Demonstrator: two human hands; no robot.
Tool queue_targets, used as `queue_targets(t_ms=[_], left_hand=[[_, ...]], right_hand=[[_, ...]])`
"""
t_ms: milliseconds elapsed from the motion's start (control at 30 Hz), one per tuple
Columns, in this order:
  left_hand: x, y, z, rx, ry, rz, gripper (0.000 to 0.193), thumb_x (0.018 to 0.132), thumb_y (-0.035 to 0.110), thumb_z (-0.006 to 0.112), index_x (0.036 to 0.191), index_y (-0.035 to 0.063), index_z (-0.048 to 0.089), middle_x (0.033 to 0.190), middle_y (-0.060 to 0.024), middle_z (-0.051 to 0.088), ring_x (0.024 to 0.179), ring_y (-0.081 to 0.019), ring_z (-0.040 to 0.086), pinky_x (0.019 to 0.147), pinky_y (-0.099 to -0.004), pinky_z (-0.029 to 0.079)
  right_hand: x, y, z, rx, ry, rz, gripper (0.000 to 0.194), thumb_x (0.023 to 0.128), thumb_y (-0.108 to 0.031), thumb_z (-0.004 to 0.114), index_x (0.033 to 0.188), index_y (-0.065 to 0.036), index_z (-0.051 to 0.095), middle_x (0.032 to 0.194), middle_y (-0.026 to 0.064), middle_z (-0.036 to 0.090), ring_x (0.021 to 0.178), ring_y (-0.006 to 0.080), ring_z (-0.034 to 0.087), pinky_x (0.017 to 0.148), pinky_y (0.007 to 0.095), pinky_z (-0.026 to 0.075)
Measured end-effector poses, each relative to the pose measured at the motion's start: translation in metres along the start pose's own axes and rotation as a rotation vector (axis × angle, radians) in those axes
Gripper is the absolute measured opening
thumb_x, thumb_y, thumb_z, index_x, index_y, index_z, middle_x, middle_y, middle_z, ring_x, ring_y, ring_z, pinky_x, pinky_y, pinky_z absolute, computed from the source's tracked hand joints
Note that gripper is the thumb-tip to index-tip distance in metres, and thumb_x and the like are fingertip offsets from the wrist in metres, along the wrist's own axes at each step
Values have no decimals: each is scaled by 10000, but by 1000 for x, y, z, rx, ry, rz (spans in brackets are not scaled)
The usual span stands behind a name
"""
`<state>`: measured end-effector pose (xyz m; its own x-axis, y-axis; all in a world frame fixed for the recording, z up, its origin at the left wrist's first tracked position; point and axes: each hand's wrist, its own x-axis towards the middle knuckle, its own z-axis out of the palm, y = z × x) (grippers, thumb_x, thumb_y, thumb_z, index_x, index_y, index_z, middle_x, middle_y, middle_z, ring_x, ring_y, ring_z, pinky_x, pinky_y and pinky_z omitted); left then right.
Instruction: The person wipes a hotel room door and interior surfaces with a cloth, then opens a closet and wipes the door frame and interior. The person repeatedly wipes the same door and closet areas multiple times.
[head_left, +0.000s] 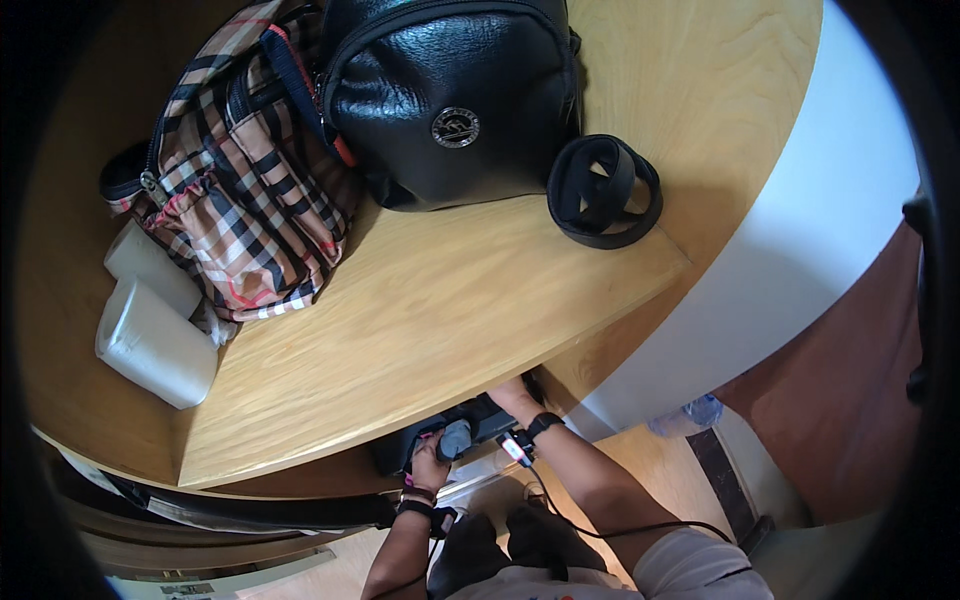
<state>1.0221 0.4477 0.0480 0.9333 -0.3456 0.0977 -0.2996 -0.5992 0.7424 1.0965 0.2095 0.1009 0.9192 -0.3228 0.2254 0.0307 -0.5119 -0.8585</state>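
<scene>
Below the wooden shelf's front edge, my left hand (429, 461) is closed around a grey, rounded item (454, 440), perhaps rolled cloth, with something pink beside it. My right hand (511, 395) reaches under the shelf beside a dark bag or case (480, 418); its fingers are hidden by the shelf edge, so its grip cannot be told. Both wrists wear black straps. A small device with a lit face (514, 448) and a cable sits by the right wrist.
On the wooden shelf (420, 300) stand a black leather backpack (457, 90), a plaid backpack (255, 187), a coiled black belt (604, 191) and white paper rolls (154, 345). A clear plastic bottle (686, 417) lies at the lower right, past the white panel (750, 285).
</scene>
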Motion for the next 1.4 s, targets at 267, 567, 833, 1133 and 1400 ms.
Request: queue_targets(t_ms=[267, 567, 833, 1133, 1400], left_hand=[[12, 23, 42, 167, -71, 49, 590, 696, 25, 685, 1270, 139, 614, 1123, -162, 664, 1039, -370, 610, 930, -452, 464], [6, 58, 99, 79, -74, 111, 476, 679, 5, 645, 1152, 64, 640, 1054, -170, 672, 1050, -381, 593, 912, -436, 464], [-3, 64, 109, 29, 165, -17, 558, 703, 100, 772, 1224, 52, 577, 1195, -226, 559, 1102, -420, 516, 959, -468, 427], [-97, 4, 104, -243, 317, -697, 369, 826, 159, 708, 1121, -26, 587, 1009, -204, 691, 972, -358, 661, 848, -401, 504], [-172, -70, 143, -456, -164, -928, 507, 836, 256, 716, 1235, -8, 548, 801, -105, 706, 696, -193, 674, 646, -317, 539]], right_hand=[[-36, -20, -8, 295, -311, -2, 389, 843, -91, 726, 1198, 3, 596, 1171, 145, 640, 969, 184, 657, 812, 315, 536], [-152, 66, -20, 66, -353, 145, 658, 695, -42, 708, 1319, -189, 557, 1242, 258, 553, 1143, 446, 514, 979, 466, 443], [-125, 86, -47, -543, 27, 40, 459, 724, -35, 652, 1174, -122, 621, 1005, 194, 567, 984, 418, 525, 890, 472, 445], [-163, 44, 34, -459, -681, -17, 307, 865, -96, 510, 1170, -124, 533, 1067, 211, 601, 1020, 419, 591, 812, 491, 527], [-186, 126, 17, -602, -678, 434, 307, 771, -219, 682, 1019, -44, 635, 978, 208, 684, 917, 387, 676, 786, 483, 547]])
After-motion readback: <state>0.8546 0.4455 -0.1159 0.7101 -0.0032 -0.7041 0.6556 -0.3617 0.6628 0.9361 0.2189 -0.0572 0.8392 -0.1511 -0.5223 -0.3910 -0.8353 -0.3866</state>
